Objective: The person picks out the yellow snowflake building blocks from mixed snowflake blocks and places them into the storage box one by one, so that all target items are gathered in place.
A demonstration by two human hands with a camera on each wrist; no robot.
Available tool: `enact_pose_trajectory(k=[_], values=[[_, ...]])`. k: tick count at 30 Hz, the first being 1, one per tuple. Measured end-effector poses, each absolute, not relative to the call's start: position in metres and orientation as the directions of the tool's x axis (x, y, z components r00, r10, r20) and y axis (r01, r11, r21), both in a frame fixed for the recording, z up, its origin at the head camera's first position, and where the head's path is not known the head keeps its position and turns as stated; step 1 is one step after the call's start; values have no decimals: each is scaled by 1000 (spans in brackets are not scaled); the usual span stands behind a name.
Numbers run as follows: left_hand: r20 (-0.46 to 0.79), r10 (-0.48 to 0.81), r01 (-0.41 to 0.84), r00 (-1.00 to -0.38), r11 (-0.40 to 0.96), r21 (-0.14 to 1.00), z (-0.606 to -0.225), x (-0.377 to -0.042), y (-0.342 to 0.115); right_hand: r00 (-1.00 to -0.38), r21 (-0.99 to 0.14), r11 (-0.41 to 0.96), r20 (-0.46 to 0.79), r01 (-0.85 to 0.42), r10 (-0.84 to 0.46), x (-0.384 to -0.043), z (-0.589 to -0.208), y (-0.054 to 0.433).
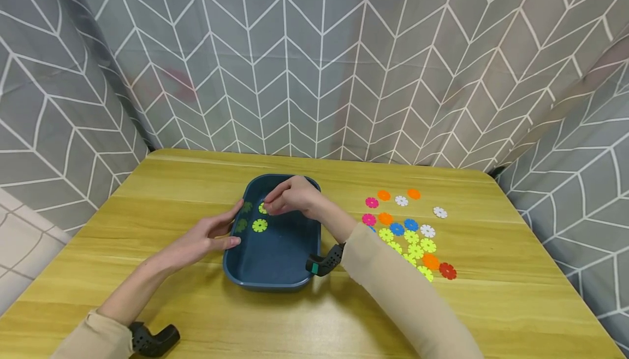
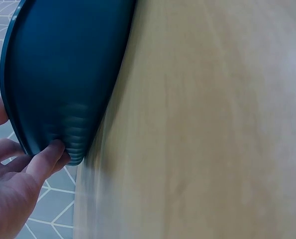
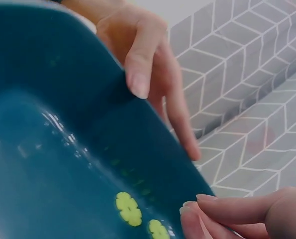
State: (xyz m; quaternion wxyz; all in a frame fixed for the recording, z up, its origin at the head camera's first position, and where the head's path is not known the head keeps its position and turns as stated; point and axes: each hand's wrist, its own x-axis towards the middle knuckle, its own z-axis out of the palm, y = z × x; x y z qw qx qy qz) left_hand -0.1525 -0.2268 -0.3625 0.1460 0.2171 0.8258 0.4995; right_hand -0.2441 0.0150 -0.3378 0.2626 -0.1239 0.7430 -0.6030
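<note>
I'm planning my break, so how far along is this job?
Done: two yellow-green discs lie in the bin. In hand: the left hand grips the bin; the right hand is over it, whether holding anything is unclear. Remaining: the scattered colourful discs on the table. If all go in, it seems early.

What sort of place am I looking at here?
Probably a curtained-off indoor workspace, though the wider room is hidden: a wood-grain table, patterned grey curtains behind it, and a dark blue tray beside scattered colored discs.
</note>
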Motion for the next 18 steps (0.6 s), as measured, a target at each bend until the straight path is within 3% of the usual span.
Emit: enact_pose_trajectory(k=[18], values=[[-20,507,207,-861,386,899,-363,-153,-226,-848,-985,172,-106,18,-519,-218,-326,77]])
